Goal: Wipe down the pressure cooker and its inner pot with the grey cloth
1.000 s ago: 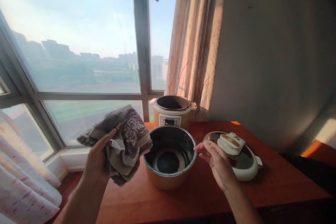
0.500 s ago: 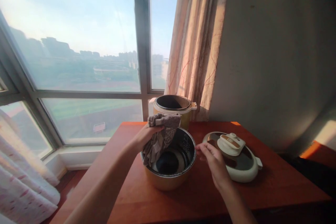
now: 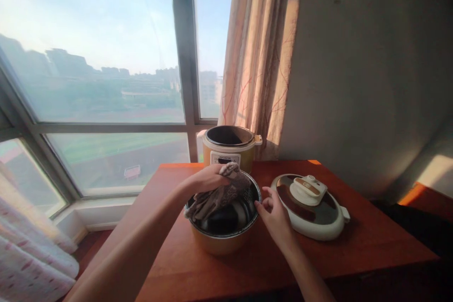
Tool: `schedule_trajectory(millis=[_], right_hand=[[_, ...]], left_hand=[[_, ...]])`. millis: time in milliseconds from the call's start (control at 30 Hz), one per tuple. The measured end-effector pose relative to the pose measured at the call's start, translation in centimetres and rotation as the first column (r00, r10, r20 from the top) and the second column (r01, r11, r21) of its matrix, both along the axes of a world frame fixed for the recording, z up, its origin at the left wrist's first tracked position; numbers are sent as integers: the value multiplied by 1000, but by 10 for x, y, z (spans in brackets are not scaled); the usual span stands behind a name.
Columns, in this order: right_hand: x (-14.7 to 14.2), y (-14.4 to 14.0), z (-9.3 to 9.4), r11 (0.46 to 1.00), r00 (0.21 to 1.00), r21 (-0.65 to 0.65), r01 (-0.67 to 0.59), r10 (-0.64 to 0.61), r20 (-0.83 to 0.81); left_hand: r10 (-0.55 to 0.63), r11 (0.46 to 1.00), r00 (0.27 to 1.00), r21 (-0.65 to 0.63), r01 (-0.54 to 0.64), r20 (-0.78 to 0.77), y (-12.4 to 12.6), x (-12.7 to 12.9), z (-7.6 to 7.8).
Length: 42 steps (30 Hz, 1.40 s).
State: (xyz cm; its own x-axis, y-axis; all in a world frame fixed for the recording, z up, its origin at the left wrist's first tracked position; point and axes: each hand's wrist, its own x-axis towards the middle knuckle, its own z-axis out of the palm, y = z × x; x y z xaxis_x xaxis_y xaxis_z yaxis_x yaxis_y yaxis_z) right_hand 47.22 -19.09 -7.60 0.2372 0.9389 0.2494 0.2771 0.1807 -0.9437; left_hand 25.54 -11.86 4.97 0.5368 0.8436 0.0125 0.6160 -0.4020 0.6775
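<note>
Sunlit window glass and a drawn curtain [image 3: 260,56] stood behind a reddish wooden table [image 3: 354,250], where the work had shifted within a second. Before, the left hand [image 3: 207,180] had held the brown cloth [image 3: 219,194] bunched up in the air, off to the left of the inner pot [image 3: 223,240]; half a second on, it had brought the cloth over the rim. Now the hand was closed on the cloth and pressed it down inside the pot — against the far-left wall, part of it draped over the rim. The right hand [image 3: 274,214] had barely moved: fingers loosely curled, holding nothing, its fingertips at the pot's right rim. So the wiping of the pot's inside looked to have just started. Behind the pot stood the open cooker base [image 3: 229,148]; the lid [image 3: 311,205] lay to the right, apart from the hand.
</note>
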Motion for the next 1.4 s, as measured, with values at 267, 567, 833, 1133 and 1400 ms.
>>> schedule_trajectory(millis=[267,567,833,1133,1400], right_hand=[[1,4,-11,989,946,-38,-146,128,-299],[11,-4,2,971,940,-68,-231,205,-273],[21,-16,39,995,961,89,-52,26,274],[-36,-48,80,816,458,-80,-573,400,794],[-75,-43,69,870,217,-204,-449,328,920]], left_hand=[[29,918,784,326,224,-620,-87,56,31],[67,919,859,366,144,-508,-146,82,-50],[75,929,996,367,-50,-53,-122,-32,-41],[552,761,617,-37,-647,561,-83,-58,-120],[529,796,513,-185,-577,676,-89,-38,-117]])
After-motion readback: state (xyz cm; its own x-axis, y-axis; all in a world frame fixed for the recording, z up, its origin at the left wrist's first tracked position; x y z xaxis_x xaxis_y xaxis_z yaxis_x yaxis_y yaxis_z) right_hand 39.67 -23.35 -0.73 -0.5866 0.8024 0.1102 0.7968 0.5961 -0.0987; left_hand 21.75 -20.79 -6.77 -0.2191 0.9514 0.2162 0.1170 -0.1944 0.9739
